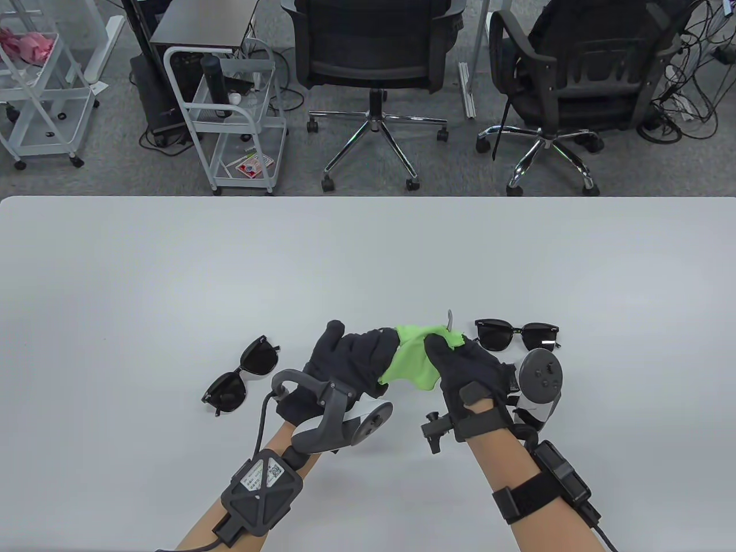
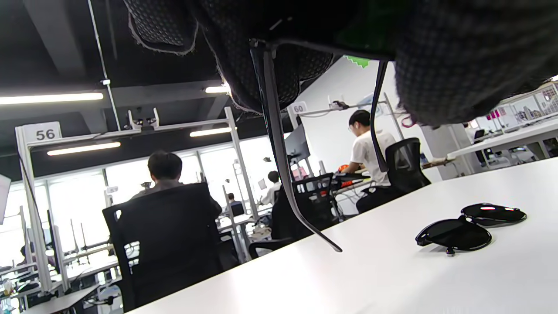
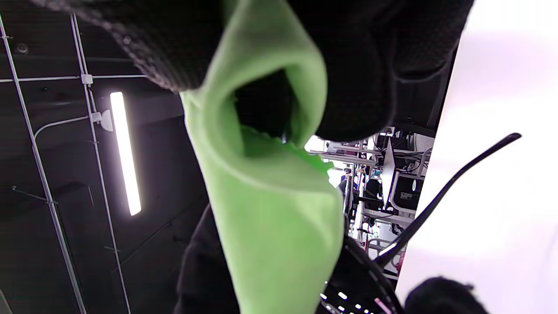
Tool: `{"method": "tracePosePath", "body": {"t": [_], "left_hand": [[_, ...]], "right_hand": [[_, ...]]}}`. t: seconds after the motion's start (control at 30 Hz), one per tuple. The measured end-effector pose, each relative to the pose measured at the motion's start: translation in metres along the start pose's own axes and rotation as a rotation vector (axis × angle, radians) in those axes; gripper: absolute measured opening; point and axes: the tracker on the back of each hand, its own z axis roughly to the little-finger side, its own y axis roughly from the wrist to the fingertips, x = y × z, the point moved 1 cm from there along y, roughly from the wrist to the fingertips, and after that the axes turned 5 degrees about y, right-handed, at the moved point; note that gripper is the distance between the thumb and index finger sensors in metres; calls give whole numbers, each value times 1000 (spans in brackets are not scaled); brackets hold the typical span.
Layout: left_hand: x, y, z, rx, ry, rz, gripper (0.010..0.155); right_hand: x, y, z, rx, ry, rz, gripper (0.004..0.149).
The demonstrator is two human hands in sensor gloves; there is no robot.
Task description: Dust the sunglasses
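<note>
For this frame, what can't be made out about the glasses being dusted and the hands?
- Held sunglasses: lenses hidden in every view; table view, covered by the green cloth and both hands; only temple arms show in the wrist views.
- Left hand: its grip is hidden under the glove back, table view.
- Right hand: fingertips buried in cloth.
- Right sunglasses: one corner covered by the right tracker.
- Dust: too small to see.

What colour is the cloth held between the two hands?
Bright lime green; the soft wiping cloth shows best in the right wrist view.
</note>
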Motion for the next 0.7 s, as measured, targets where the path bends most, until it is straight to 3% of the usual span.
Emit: {"method": "tracePosePath", "body": {"t": [0.17,0.37,0.53,0.6,0.7], "left_hand": [[-7,-2,8,-8,72,14,94],[-9,-3,7,-15,92,15,94],[-6,-2,5,-19,49,17,94],[-6,-2,6,-20,58,19,94],[-10,-5,10,-28,92,25,94]], "right_hand": [[7,0,9,69,40,-157,43],[5,0,5,45,-120,-36,39],[0,0,3,25,-101,-7,43],[0,0,4,38,-88,-35,43],[4,2,11,104,-12,-165,43]]}}
